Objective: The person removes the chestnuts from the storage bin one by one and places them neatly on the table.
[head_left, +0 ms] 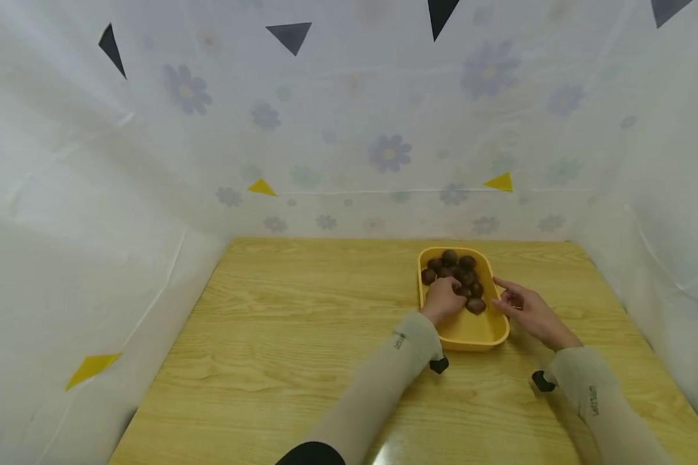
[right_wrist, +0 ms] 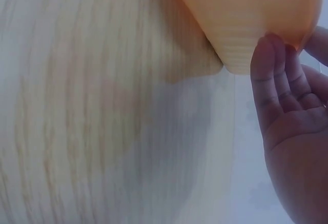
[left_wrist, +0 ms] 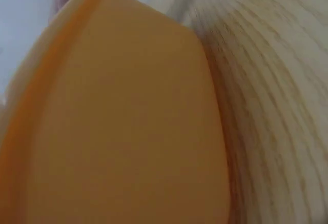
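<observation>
A yellow plastic tub [head_left: 471, 332] with rounded corners stands on the table. Several dark brown, round, chestnut-like things [head_left: 475, 305] lie in it, mostly toward its far end. My left hand [head_left: 444, 301] reaches over the near left side into the tub. Its thumb and index finger bend round one of the brown things; the other fingers are partly hidden. At the right side wall, my right hand [head_left: 529, 313] holds the rim, its fingers [right_wrist: 264, 65] against the outside wall. The left wrist view is mostly filled by the tub's outer wall [left_wrist: 128, 106].
The wooden table [head_left: 302, 336] extends left and in front of the tub. White sheeting [head_left: 337, 129] with printed flowers and stuck-on triangles hangs behind the table and along both sides. A dark band [head_left: 311, 454] crosses the left sleeve.
</observation>
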A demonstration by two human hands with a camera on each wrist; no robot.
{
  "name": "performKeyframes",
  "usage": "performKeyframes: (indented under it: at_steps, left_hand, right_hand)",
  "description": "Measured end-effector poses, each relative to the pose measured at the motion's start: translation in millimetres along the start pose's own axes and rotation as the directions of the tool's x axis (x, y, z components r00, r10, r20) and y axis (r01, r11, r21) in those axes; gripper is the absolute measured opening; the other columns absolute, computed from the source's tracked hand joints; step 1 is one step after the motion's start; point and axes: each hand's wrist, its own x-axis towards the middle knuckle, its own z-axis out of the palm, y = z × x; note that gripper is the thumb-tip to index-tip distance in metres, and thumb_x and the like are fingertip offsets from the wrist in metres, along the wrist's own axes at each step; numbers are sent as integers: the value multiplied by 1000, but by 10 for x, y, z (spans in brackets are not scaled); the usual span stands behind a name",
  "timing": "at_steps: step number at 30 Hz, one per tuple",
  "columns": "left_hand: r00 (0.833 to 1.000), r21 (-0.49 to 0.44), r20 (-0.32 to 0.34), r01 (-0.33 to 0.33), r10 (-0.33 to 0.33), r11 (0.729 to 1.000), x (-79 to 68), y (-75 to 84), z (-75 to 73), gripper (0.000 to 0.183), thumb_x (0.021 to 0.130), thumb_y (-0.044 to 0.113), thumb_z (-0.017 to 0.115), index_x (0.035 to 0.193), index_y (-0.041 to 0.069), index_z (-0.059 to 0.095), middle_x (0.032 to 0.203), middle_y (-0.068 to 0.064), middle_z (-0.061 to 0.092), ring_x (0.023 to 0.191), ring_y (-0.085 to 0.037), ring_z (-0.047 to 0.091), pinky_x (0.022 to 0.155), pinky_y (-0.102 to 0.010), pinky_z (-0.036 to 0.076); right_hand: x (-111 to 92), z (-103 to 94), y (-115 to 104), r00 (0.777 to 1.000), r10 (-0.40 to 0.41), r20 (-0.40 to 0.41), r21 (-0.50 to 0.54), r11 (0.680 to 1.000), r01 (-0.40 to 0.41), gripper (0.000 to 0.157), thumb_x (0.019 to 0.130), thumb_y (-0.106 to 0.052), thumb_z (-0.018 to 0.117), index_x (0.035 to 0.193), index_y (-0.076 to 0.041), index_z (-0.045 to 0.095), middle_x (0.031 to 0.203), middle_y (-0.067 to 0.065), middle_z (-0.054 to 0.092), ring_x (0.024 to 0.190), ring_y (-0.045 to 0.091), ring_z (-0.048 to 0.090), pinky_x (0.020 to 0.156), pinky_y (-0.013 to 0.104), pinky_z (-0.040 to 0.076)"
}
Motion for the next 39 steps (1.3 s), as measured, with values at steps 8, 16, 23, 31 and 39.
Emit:
performKeyframes:
  at_steps: [8, 16, 23, 31, 39]
  left_hand:
    - [1000, 65, -1, 1, -1, 998, 4, 3, 54, 30, 97, 23, 76, 125, 12, 72, 122, -1, 72, 111, -16, 67, 94, -26, 54]
    - [1000, 61, 5, -16, 16, 998, 1, -3, 32, 30, 98, 23, 75, 125, 10, 72, 121, -2, 72, 109, -15, 67, 92, -25, 55]
    - [1000, 36, 9, -21, 20, 999, -10, 14, -13, 29, 97, 23, 76, 123, 10, 72, 121, -2, 72, 110, -17, 67, 93, -26, 55]
    - [999, 17, 25, -44, 44, 999, -31, 27, -42, 30, 98, 23, 74, 126, 11, 71, 124, -2, 71, 112, -17, 67, 94, -26, 55]
    - [995, -41, 40, -87, 89, 995, -30, 74, -154, 33, 100, 25, 72, 130, 12, 69, 129, -1, 70, 115, -14, 66, 94, -26, 55]
  right_hand:
    - [-5, 13, 12, 1000, 2, -1, -1, 1000, -2, 65, 109, -26, 58, 162, -2, 30, 105, 15, 59, 81, 13, 57, 63, 28, 46]
    - [23, 18, 19, 1000, 12, 7, -15, 1000, -11, 64, 109, -23, 56, 162, 0, 28, 106, 18, 59, 82, 12, 57, 63, 27, 45]
    - [31, 6, -14, 1000, 8, 9, -8, 1000, -8, 66, 109, -30, 57, 163, -4, 29, 104, 14, 59, 82, 12, 57, 64, 27, 45]
    - [47, 1, -10, 1000, 12, 13, -17, 1000, -12, 67, 109, -32, 57, 163, -5, 29, 102, 13, 59, 84, 13, 57, 65, 28, 46]
    - [36, -2, -11, 1000, 0, 5, -9, 1000, 0, 67, 108, -32, 58, 163, -3, 30, 101, 12, 60, 83, 13, 59, 64, 28, 46]
